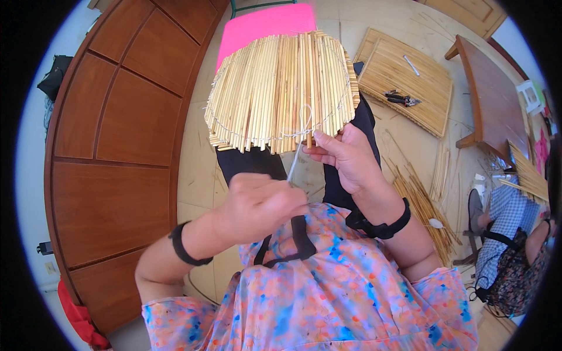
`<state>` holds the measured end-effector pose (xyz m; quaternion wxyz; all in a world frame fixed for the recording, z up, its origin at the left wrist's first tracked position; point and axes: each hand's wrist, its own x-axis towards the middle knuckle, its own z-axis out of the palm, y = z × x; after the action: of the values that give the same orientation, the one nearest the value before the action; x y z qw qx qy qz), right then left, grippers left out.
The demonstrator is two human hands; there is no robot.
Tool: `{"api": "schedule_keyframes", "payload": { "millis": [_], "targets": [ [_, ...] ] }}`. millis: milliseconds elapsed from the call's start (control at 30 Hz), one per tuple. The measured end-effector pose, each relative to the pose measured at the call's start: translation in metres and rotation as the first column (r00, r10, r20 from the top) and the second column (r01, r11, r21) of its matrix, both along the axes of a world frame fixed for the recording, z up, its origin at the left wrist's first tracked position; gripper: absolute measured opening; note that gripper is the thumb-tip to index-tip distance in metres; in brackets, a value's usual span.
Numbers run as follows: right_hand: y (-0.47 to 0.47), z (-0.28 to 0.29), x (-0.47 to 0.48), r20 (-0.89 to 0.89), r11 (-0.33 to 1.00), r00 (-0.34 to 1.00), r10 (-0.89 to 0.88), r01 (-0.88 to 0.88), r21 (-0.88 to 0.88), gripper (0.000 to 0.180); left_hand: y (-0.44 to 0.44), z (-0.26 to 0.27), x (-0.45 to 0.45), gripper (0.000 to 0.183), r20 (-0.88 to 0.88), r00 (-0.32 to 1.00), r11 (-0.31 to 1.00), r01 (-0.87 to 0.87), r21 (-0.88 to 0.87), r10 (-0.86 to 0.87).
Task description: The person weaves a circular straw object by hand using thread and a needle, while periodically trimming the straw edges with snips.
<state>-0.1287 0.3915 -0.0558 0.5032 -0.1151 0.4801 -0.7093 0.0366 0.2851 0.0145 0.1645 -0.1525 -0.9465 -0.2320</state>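
Observation:
A round panel of straw-coloured reed stalks (281,87) leans over my knees, its far part on a pink plastic seat. White thread stitching (228,131) runs around near its rim. At the near edge, a loose loop of white cord (305,116) lies on the stalks. My right hand (347,158) pinches that edge, thumb on top and fingers beneath. My left hand (263,206), slightly blurred, is closed in a fist around the cord's taut length (294,164), between the panel and my body. The end inside the fist is hidden.
Ahead is the pink seat (268,26). To the right, pliers (401,99) and a white pen (411,66) lie on rectangular reed panels (421,114). Loose stalks (421,210) litter the floor near a wooden table (491,96). A seated person (509,245) is at far right; wooden cabinet (114,188), left.

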Motion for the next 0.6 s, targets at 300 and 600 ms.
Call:
{"api": "schedule_keyframes", "payload": {
  "millis": [300, 600],
  "targets": [
    [-0.004, -0.008, 0.007, 0.034, 0.99, 0.99, -0.14, 0.138, 0.042, 0.028, -0.013, -0.012, 0.113, 0.015, 0.033, 0.489, 0.276, -0.546, 0.791, 0.872],
    [-0.022, -0.015, 0.029, 0.167, 0.97, 0.959, -0.227, 0.239, -0.053, 0.027, 0.038, -0.131, 0.18, 0.011, 0.806, 0.382, -0.553, -0.589, 0.59, 0.453]
  ]
}}
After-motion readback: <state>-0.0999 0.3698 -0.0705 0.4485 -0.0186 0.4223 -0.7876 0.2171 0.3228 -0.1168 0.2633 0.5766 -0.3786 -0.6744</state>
